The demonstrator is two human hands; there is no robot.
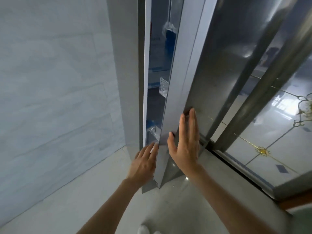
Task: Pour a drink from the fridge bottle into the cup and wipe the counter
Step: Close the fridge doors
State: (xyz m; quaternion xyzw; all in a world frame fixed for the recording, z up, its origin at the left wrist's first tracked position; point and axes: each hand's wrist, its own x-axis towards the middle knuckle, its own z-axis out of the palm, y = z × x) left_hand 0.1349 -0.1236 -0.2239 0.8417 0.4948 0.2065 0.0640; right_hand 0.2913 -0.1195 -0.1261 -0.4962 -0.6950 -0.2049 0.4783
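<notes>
A tall grey fridge stands ahead with its door [179,92] ajar by a narrow gap. Through the gap I see door shelves with a clear plastic bottle top [154,132] low down and a blue-labelled bottle [170,34] higher up. My left hand [144,163] has its fingertips curled round the door's inner edge near the bottom of the gap. My right hand [185,142] lies flat, fingers spread, against the door's outer face. No cup or cloth is in view.
A pale tiled wall [50,81] runs along the left of the fridge. On the right a sliding glass door with a dark metal frame [249,92] and floor track adjoins the fridge. Glossy floor tiles [168,208] lie below.
</notes>
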